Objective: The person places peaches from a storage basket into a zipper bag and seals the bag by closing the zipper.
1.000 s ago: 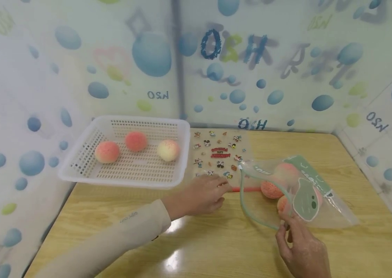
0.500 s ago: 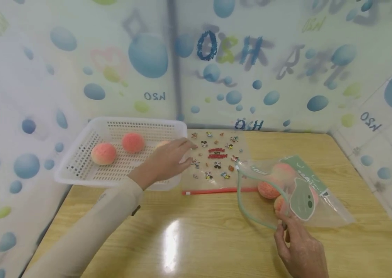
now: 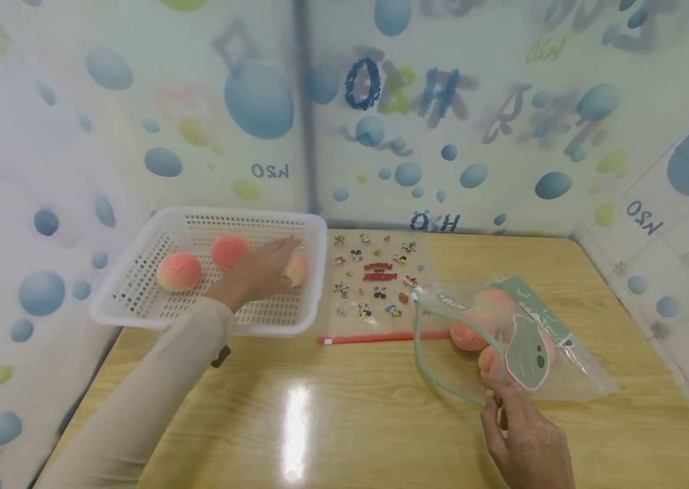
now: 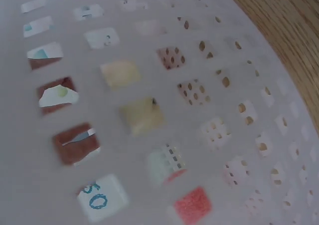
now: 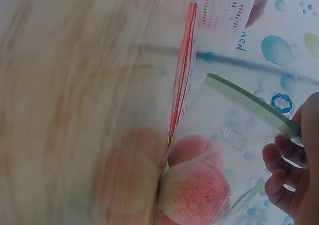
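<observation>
In the white basket [image 3: 124,318], my left hand [image 3: 258,272] is over a pale peach [image 3: 299,269] and partly covers it. How far its fingers curl round the fruit is hidden; the left wrist view looks mostly at the basket wall [image 4: 199,75]. My right hand [image 3: 530,431] pinches the green slider edge of a clear zipper bag [image 3: 442,384], whose mouth gapes to the left. Inside the bag lie several pink peaches [image 5: 197,192]. Two more peaches, one at the left [image 3: 179,272] and one behind [image 3: 230,251], sit in the basket.
A second clear zipper bag [image 3: 375,299] with cartoon prints and a red slider strip [image 3: 368,337] lies flat beside the basket, partly under the green-edged bag. The wooden table [image 3: 228,421] meets patterned curtains [image 3: 344,170] at the back and sides.
My left hand has moved left from the printed bag, over the basket's rim and down to the pale peach. My right hand keeps its pinch on the green-edged bag.
</observation>
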The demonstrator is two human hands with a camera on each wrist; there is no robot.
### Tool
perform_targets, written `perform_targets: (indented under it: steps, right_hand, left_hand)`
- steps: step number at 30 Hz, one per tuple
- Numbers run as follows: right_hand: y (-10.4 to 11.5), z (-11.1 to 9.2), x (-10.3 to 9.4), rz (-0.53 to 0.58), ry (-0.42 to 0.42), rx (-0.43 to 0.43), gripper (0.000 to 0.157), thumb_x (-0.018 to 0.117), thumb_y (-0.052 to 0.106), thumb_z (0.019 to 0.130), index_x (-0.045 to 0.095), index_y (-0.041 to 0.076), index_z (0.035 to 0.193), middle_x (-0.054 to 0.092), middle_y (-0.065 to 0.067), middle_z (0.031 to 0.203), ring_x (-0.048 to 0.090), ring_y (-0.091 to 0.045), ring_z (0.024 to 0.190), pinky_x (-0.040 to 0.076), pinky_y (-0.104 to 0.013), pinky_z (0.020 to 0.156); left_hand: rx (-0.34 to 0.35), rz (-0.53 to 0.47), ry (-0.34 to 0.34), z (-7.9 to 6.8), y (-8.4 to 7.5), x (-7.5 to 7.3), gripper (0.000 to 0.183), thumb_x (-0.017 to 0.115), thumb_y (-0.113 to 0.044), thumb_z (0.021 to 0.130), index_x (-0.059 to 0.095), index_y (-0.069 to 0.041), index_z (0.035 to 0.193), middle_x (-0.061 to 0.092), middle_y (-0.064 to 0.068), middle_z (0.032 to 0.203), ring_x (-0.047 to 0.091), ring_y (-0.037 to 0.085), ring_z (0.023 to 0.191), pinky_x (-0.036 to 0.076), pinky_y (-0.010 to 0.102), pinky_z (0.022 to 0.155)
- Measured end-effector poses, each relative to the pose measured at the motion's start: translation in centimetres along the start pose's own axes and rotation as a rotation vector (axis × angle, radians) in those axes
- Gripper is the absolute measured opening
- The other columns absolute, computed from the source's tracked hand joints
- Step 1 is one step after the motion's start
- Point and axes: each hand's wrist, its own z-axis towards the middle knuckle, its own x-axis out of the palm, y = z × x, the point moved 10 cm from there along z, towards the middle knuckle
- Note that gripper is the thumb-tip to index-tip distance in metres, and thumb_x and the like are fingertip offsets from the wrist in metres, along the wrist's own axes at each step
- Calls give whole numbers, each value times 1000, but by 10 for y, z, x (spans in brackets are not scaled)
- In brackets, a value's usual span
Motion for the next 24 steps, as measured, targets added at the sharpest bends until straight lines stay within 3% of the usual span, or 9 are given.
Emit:
perform_targets:
  steps: [3, 11, 19, 21, 24]
  right_hand:
    - [3, 1, -1, -9, -11, -10, 40, 41, 27, 97, 67, -1, 107, 50, 5, 71, 39, 0, 53, 27, -18, 35]
    - [8, 5, -4, -18, -9, -11, 39, 39, 26, 97, 67, -1, 105, 52, 5, 71, 40, 0, 53, 28, -16, 35]
    - [6, 2, -1, -32, -8, -3, 41, 38, 28, 98, 67, 0, 105, 47, 7, 70, 39, 0, 53, 29, -19, 35]
    - [4, 1, 1, -28, -4, 4, 42, 39, 29, 98, 68, 0, 106, 47, 7, 70, 39, -1, 53, 29, -20, 36]
    - [2, -1, 2, -28, -1, 8, 41, 39, 29, 98, 68, 1, 107, 47, 8, 70, 40, -1, 53, 30, -20, 35]
  left_hand:
    - [-24, 3, 29, -1, 7, 5, 77, 70, -15, 93, 31, -9, 159, 35, 17, 159, 33, 39, 145, 24, 58, 116]
    - [4, 136, -49, -9, 7, -8, 53, 62, -19, 93, 53, -2, 143, 54, 20, 133, 52, 38, 120, 47, 56, 97]
    - [-25, -12, 140, -24, 15, 13, 51, 66, -26, 94, 58, -6, 140, 61, 12, 130, 56, 31, 119, 45, 54, 102]
    - [-6, -23, 131, -26, 16, 15, 45, 62, -25, 97, 59, -5, 138, 62, 12, 128, 56, 31, 120, 43, 53, 103]
    - [55, 28, 53, -29, 13, 10, 38, 54, -20, 101, 61, -3, 134, 60, 15, 131, 54, 33, 123, 41, 52, 106]
